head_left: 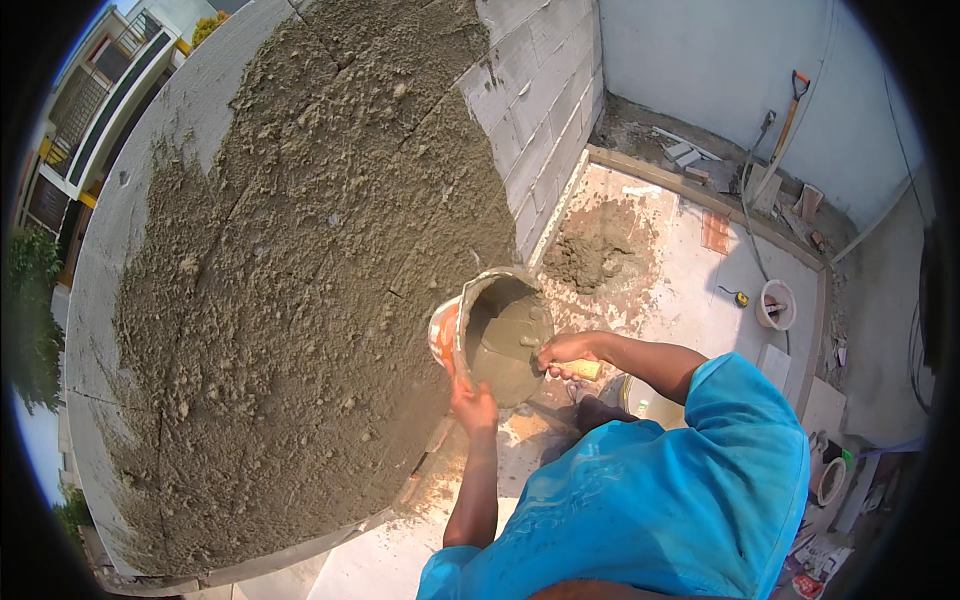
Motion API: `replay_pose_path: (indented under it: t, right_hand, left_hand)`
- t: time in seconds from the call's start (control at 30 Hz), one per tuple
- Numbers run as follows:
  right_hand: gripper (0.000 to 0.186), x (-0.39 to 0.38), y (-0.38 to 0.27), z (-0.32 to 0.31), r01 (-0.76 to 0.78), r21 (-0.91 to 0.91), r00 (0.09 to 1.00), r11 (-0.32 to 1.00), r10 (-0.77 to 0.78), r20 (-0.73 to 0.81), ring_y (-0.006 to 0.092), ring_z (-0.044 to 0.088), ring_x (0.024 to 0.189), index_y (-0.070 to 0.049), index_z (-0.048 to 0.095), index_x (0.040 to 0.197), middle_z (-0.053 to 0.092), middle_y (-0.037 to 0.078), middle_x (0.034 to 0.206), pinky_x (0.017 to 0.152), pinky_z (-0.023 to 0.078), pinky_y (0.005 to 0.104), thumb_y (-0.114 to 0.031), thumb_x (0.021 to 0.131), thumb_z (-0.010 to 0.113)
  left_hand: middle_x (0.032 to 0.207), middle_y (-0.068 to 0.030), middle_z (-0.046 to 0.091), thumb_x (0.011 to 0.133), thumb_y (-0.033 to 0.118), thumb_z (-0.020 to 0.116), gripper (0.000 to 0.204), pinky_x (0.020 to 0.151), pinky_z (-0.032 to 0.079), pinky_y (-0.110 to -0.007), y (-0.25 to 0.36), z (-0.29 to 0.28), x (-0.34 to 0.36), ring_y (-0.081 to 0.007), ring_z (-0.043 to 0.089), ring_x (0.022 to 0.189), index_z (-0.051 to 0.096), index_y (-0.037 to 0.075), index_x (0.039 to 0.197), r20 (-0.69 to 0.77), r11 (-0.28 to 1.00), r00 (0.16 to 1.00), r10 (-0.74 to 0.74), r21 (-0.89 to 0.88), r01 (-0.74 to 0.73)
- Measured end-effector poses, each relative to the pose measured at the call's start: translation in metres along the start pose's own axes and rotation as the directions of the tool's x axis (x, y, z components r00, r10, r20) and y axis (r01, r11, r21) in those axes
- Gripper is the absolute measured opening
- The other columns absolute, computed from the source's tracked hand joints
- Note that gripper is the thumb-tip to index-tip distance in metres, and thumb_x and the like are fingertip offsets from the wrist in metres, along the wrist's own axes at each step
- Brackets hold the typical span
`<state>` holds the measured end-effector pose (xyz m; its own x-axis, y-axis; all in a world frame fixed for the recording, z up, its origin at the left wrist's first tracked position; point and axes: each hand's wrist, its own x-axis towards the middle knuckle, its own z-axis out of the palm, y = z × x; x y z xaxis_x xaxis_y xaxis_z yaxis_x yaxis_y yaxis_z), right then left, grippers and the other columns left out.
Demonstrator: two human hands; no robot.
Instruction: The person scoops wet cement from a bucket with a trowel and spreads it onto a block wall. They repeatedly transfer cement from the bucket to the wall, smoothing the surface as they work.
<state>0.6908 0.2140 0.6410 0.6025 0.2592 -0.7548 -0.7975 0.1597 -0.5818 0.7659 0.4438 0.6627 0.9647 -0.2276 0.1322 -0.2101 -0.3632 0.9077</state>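
Observation:
My left hand (474,406) is closed on the lower side of a mortar-smeared white and orange bucket (444,338). The bucket is tilted, its mouth facing me, close against the wall. Wet grey mortar coats its inside. In my right hand (570,352), at the bucket's right rim, is a trowel by its yellowish handle (586,369). A flat grey shape inside the bucket looks like its mortar-covered blade (510,338). Rough wet mortar (310,240) covers most of the block wall to the left.
Bare white blocks (540,90) show at the wall's far end. A mortar heap (595,255) lies on the splattered floor beyond the bucket. To the right are a small white bucket (776,304), a tape measure (740,298) and a long orange-handled tool (790,120). A pale container (655,402) stands near my legs.

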Motion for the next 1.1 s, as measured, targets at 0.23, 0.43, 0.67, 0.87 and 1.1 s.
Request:
replay_pose_path:
  t: [0.23,0.43,0.67,0.87,1.1]
  right_hand:
    - [0.011,-0.017,0.01,-0.006,-0.097,0.84,0.675,0.534,-0.585,0.45,0.0081,0.045,0.046,-0.014,0.056,0.106,0.047,-0.003,0.069,0.039,0.044,0.0283,-0.02,0.098,0.051]
    - [0.018,-0.127,-0.155,-0.045,0.467,0.836,0.26,0.286,-0.949,0.18,0.0128,0.054,0.052,-0.007,0.052,0.113,0.05,0.004,0.076,0.044,0.051,0.0308,-0.018,0.101,0.048]
    - [0.027,-0.149,-0.393,-0.137,0.483,-0.872,-0.827,0.083,-0.283,-0.486,0.0402,0.069,0.081,-0.005,0.059,0.113,0.068,0.019,0.087,0.07,0.054,0.0477,-0.021,0.092,0.067]
    - [0.027,-0.096,-0.276,-0.134,0.398,-0.891,0.358,-0.218,-0.858,0.37,0.0426,0.067,0.091,-0.009,0.054,0.107,0.068,0.019,0.086,0.078,0.052,0.0548,-0.026,0.087,0.062]
    - [0.043,-0.065,-0.189,-0.231,0.12,-0.991,0.908,-0.056,-0.397,0.132,0.0408,0.07,0.085,0.006,0.063,0.115,0.07,0.029,0.095,0.08,0.055,0.0494,-0.027,0.088,0.066]
  left_hand:
    - [0.099,-0.0064,0.061,0.078,-0.007,0.057,0.05,0.07,0.054,-0.036,0.003,0.041,0.043,-0.021,0.064,0.079,0.053,0.008,0.125,0.297,0.687,0.882,-0.367,-0.552,0.472]
    - [0.098,-0.0047,0.06,0.078,-0.008,0.056,0.054,0.049,0.05,-0.033,-0.011,0.069,0.051,-0.018,0.061,0.074,0.052,0.014,0.126,0.312,0.533,0.777,-0.547,-0.586,0.611]
    - [0.099,-0.0066,0.065,0.076,-0.01,0.056,0.056,0.035,0.034,-0.024,0.016,0.103,0.059,-0.0138,0.057,0.058,0.051,0.01,0.128,0.11,0.671,0.826,-0.552,-0.53,0.519]
    - [0.099,-0.005,0.066,0.077,-0.007,0.058,0.056,0.038,0.042,-0.028,0.019,0.108,0.068,-0.0172,0.064,0.069,0.055,0.012,0.128,0.028,0.666,0.817,-0.576,-0.563,0.489]
    - [0.099,-0.0064,0.07,0.081,-0.003,0.065,0.036,0.07,0.051,-0.027,0.08,0.156,0.117,-0.0131,0.064,0.078,0.062,0.001,0.116,0.178,0.838,0.88,-0.44,-0.272,0.474]
